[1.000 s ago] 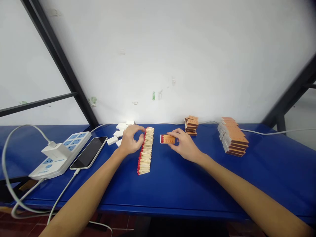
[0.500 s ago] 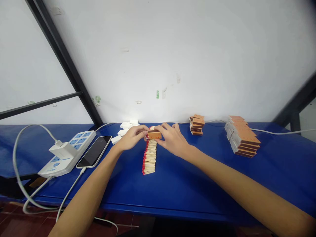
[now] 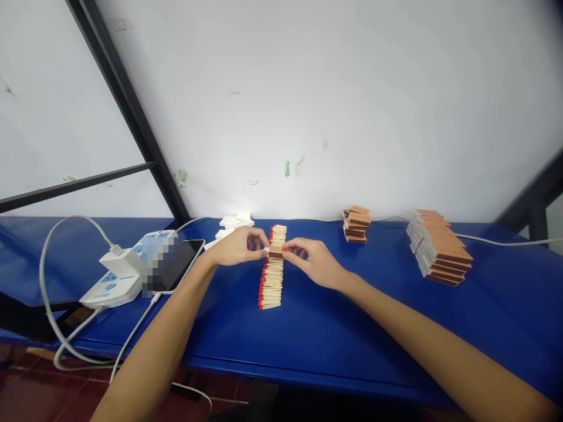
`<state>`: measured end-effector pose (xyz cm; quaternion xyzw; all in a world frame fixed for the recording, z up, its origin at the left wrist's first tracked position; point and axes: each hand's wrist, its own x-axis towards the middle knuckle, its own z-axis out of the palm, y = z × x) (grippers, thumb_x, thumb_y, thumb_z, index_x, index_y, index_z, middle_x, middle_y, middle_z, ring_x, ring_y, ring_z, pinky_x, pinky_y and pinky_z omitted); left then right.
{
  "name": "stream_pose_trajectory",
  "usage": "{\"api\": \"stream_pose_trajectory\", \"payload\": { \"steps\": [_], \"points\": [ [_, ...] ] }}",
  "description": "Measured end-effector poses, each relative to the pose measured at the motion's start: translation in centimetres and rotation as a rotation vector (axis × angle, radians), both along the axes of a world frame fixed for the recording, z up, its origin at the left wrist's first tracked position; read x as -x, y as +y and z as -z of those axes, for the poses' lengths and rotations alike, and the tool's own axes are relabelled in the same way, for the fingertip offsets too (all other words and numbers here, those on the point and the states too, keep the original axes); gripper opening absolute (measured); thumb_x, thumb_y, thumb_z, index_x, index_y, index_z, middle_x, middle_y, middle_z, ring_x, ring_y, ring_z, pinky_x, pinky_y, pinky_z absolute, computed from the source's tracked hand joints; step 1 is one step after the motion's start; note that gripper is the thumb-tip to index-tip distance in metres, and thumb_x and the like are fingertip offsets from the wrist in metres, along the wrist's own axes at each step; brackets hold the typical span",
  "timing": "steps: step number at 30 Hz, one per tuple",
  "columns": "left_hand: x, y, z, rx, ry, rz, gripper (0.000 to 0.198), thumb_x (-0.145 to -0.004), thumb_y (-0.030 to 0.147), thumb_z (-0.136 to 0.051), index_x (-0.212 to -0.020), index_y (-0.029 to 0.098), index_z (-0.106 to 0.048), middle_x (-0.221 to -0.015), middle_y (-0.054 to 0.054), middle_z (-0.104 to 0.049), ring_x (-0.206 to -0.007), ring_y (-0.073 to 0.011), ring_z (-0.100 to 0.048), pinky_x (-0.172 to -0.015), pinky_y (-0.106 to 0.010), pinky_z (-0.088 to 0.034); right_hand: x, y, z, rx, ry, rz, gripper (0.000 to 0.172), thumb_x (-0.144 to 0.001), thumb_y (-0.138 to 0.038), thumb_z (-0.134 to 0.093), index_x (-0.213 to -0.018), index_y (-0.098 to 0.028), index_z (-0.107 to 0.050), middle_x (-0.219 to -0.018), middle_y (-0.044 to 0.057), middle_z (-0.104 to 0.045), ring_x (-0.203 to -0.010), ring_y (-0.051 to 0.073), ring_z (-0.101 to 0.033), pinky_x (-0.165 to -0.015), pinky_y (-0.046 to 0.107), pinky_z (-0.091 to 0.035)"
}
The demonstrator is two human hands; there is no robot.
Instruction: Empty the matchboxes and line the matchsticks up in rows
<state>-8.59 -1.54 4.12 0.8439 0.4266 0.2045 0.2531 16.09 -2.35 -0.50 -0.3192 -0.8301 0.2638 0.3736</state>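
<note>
- left hand (image 3: pixel 240 246): fingers pinching the left end of the matchbox (image 3: pixel 275 252);
- right hand (image 3: pixel 315 262): fingers pinching its opposite end;
- matchbox: over the match row (image 3: pixel 271 284) (red heads leftward);
- apparent step: sliding the matchbox shut; next move calls for even pressure

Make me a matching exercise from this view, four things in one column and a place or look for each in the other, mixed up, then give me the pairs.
Things
1. single matchbox
2. row of matches
3. phone
4. larger matchbox stack

Places or looks
A. farthest right of the four
B. beside the power strip
C. between the left hand and the right hand
D. red-tipped

Pairs: 1-C, 2-D, 3-B, 4-A
</note>
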Motion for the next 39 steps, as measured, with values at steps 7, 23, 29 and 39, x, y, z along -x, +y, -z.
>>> {"api": "stream_pose_trajectory", "payload": {
  "steps": [7,23,29,39],
  "points": [
    [-0.1,0.0,0.1,0.015,0.050,0.045,0.023,-0.077,0.038,-0.072,-0.091,0.020,-0.069,-0.094,-0.003,-0.070,-0.085,-0.0180,-0.062,-0.076,-0.030,-0.047,-0.6,-0.1,0.4,0.136,0.000,-0.017,0.027,-0.088,-0.037,-0.067,-0.108,-0.019,-0.070,-0.102,0.004,-0.075,-0.083,0.017,-0.066,-0.079,0.032,-0.053],
    [0.2,0.3,0.4,0.132,0.077,0.079,0.031,-0.069,0.041,-0.079,-0.078,0.020,-0.057,-0.078,0.002,-0.059,-0.073,-0.0157,-0.052,-0.066,-0.027,-0.041,-1.2,-0.1,0.9,0.155,-0.096,-0.056,0.032,-0.084,-0.031,-0.071,-0.114,-0.020,-0.065,-0.099,0.004,-0.073,-0.086,0.017,-0.067,-0.080,0.032,-0.054],
    [0.4,0.5,0.5,0.126,0.093,0.081,0.033,-0.070,0.043,-0.078,-0.079,0.020,-0.057,-0.078,0.002,-0.059,-0.074,-0.0162,-0.054,-0.065,-0.027,-0.041,-1.8,0.0,0.5,0.144,-0.128,-0.050,0.036,-0.084,-0.032,-0.070,-0.117,-0.019,-0.065,-0.095,0.003,-0.072,-0.082,0.015,-0.065,-0.078,0.031,-0.053],
    [0.4,0.4,0.5,0.134,0.073,0.077,0.032,-0.069,0.043,-0.078,-0.077,0.020,-0.057,-0.076,0.001,-0.057,-0.073,-0.0163,-0.054,-0.065,-0.027,-0.041,-4.7,1.5,-0.6,0.119,-0.187,0.024,0.036,-0.084,-0.032,-0.065,-0.117,-0.018,-0.068,-0.094,0.004,-0.071,-0.073,0.014,-0.061,-0.070,0.030,-0.051]
  ]
}}
